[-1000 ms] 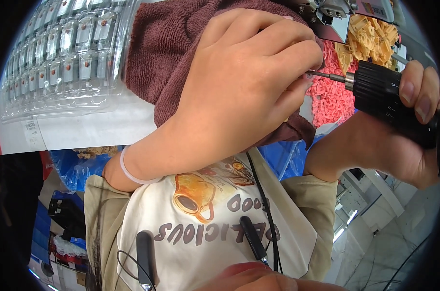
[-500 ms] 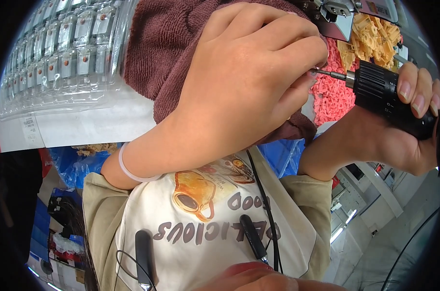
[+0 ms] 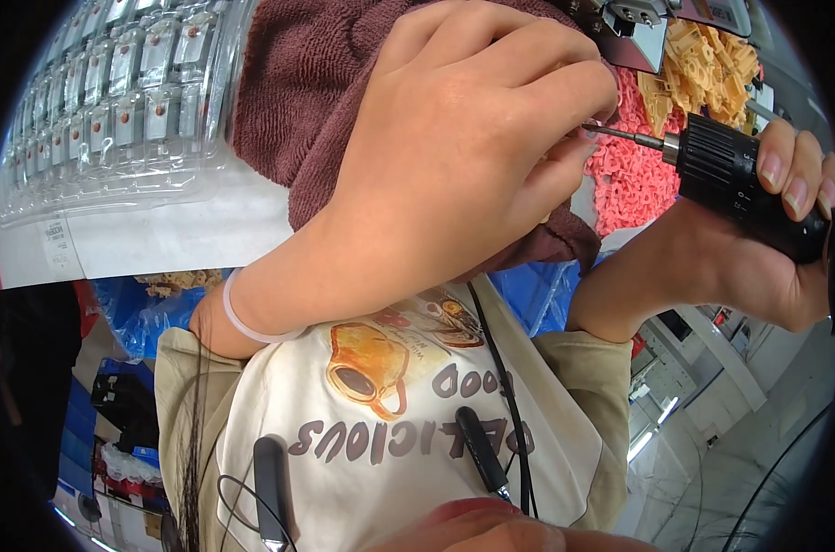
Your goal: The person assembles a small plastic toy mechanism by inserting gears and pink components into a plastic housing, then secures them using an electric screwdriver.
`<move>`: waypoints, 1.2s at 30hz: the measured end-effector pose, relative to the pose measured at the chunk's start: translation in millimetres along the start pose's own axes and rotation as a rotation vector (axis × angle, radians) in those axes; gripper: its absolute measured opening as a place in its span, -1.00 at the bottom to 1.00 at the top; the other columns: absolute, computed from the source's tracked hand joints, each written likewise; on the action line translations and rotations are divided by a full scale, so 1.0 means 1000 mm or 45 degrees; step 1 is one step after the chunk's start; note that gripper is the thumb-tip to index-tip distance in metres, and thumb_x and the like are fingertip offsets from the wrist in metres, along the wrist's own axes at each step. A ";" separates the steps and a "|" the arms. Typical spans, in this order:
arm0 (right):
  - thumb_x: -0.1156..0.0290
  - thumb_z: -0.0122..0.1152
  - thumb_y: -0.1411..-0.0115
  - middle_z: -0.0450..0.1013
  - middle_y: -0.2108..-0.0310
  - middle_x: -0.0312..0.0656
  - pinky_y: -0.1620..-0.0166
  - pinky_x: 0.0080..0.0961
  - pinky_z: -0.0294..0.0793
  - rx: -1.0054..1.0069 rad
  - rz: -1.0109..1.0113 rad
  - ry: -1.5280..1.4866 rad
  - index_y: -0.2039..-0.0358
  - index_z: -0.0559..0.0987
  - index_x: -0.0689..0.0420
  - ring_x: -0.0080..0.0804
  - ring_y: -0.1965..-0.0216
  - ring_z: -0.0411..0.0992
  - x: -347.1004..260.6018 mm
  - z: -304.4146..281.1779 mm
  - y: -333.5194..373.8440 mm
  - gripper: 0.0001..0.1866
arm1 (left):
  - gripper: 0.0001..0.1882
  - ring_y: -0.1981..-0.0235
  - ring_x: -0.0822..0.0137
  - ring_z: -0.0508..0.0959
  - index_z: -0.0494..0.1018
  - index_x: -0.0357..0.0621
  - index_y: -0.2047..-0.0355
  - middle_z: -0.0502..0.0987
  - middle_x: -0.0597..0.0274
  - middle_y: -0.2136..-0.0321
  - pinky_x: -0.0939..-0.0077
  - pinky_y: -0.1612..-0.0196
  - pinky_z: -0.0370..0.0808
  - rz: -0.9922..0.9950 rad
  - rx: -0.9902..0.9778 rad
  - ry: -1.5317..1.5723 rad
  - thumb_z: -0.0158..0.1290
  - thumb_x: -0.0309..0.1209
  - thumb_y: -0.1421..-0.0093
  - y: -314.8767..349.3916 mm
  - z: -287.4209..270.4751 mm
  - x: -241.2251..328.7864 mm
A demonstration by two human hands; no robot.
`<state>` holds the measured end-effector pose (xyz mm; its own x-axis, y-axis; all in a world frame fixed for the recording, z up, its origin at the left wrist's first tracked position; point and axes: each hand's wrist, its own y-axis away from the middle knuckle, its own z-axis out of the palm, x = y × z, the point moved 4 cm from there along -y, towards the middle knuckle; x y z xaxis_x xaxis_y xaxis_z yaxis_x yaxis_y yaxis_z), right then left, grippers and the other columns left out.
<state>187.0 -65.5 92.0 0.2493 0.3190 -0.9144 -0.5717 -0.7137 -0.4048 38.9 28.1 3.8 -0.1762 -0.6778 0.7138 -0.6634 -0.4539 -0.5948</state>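
Note:
My right hand (image 3: 739, 239) is wrapped round a black electric screwdriver (image 3: 735, 175) with a ribbed collar. Its thin metal bit (image 3: 631, 137) points left, and the tip ends right at the fingertips of my left hand (image 3: 472, 138). That hand is closed, back up, with thumb and fingers pinched together. Whatever they hold is hidden behind the fingers. Beneath the left hand a brown towel (image 3: 293, 101) lies bunched on the white table (image 3: 169, 230).
At left stands a clear plastic tray (image 3: 114, 179) with rows of small grey parts. Pink plastic parts (image 3: 629, 189) and pale yellow plastic parts (image 3: 712, 74) are heaped at the right. A metal fixture (image 3: 633, 28) stands at the top. Blue plastic bags (image 3: 537, 290) hang below the table edge.
The screwdriver has shifted slightly right, and my left hand slightly left and up. More of the bit, with its tip, now shows beside the fingers. Strands of hair have come in at lower left.

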 end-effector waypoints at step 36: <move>0.28 0.02 -0.10 0.24 0.54 -0.18 0.35 -0.47 0.26 -0.028 -0.012 0.056 0.43 0.36 0.17 -0.41 0.51 0.24 -0.005 0.007 0.005 -0.79 | -0.72 0.14 0.14 0.53 0.50 -0.20 0.20 0.56 0.18 0.19 0.30 0.07 0.42 -0.089 -0.059 0.055 0.18 -0.45 -0.04 -0.002 -0.001 -0.002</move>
<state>177.0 -66.1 94.3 0.2889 0.2987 -0.9096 -0.5521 -0.7242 -0.4132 39.7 30.8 4.4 -0.1590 -0.6195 0.7687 -0.7082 -0.4709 -0.5261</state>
